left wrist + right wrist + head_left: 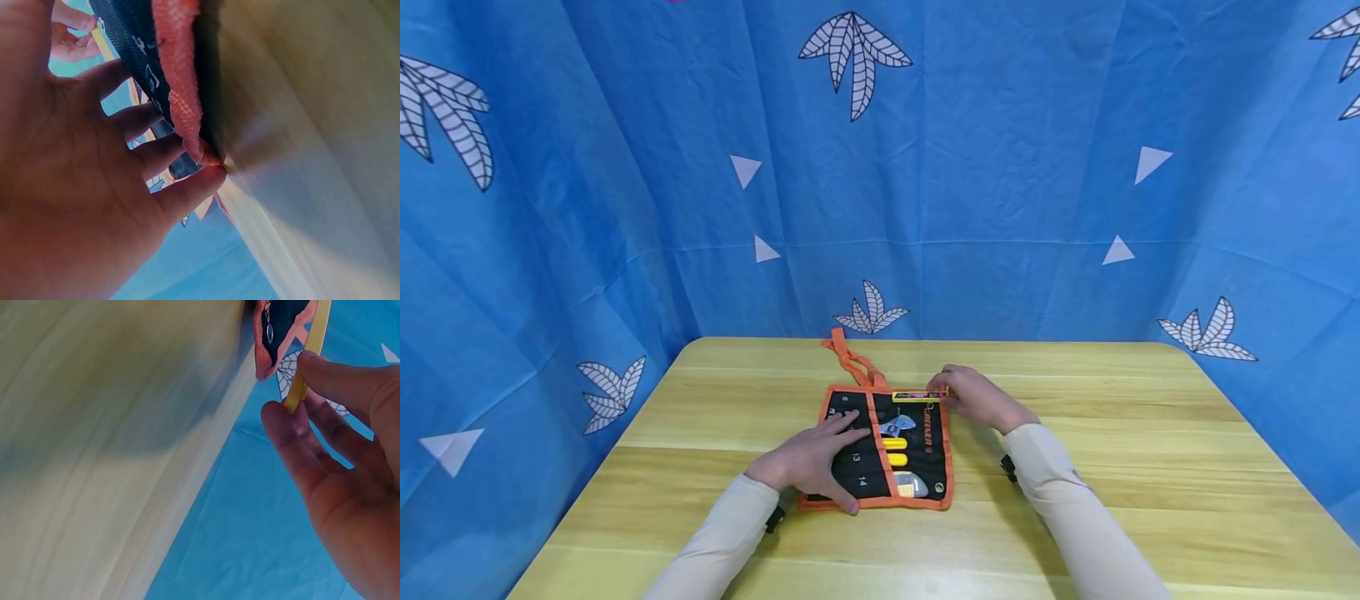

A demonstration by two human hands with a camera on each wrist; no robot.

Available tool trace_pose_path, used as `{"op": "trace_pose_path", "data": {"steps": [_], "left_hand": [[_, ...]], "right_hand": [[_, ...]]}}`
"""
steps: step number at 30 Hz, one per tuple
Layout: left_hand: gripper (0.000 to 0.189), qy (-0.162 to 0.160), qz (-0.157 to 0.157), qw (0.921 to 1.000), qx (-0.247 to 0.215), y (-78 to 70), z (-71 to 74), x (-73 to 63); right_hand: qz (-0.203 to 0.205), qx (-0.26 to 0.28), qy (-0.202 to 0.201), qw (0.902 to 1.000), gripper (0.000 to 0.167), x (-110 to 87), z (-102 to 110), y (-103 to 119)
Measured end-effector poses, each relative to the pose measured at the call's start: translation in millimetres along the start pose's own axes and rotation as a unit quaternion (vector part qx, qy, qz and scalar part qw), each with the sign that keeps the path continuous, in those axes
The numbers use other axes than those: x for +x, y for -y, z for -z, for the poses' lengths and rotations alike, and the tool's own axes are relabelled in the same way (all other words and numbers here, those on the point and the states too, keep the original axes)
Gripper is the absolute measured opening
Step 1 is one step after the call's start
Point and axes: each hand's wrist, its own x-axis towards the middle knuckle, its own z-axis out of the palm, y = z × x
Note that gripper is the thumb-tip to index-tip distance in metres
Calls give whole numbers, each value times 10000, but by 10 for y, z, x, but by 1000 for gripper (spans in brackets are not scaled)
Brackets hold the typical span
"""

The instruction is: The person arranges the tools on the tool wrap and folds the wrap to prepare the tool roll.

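Observation:
A black tool pouch (923, 463) with orange edging lies unrolled on the table. My left hand (808, 458) rests on its numbered left part with the fingers spread, the thumb at the near edge. At the pouch's far right, my right hand (976, 398) pinches the right end of a slim yellow tool (913, 397) with dark and pink markings. The right wrist view shows this yellow strip (317, 331) between thumb and fingertips. From the pocket stick out an adjustable wrench (897, 426), two yellow handles (895, 443) and a rounded grey-and-yellow tool end (912, 484).
An orange tie strap (853, 360) runs from the pouch's far edge toward the back of the wooden table (1120, 467). Behind the table and at both sides hangs a blue curtain (1000, 167) with leaf and triangle prints.

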Motion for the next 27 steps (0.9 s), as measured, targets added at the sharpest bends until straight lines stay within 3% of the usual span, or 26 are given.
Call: {"op": "trace_pose_path", "data": {"steps": [27], "left_hand": [[109,22,-26,10000,-1,25,-5,19]], "right_hand": [[-64,16,71,10000,26,231,-124,157]]}}
